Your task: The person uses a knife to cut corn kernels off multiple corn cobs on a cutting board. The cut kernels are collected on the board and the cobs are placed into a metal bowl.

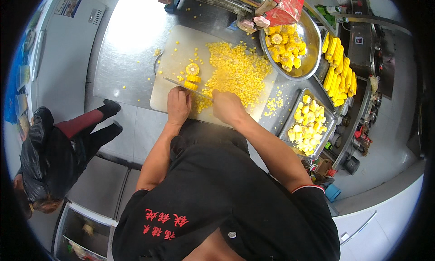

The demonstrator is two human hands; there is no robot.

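Observation:
My right hand (pixel 228 106) grips a knife by its handle, which the fingers hide. The knife's thin blade (pixel 178 83) runs leftward over a white cutting board (pixel 161 93). Curled fingers of my left hand (pixel 179 104) rest close against the near side of the blade; what lies under them is hidden. Just beyond the blade are cut corn rounds (pixel 191 85), one standing with its round cut face (pixel 192 69) showing. A wide spread of loose corn kernels (pixel 238 74) covers the board's right half.
A steel bowl (pixel 314 62) holds corn chunks, beside stacked whole cobs (pixel 336 67). Pale yellow pieces fill a steel tray (pixel 328 133). A red-ended roller machine (pixel 283 8) stands over the board's far side. Another person (pixel 51 155) is at left, by a white refrigerator (pixel 68 40).

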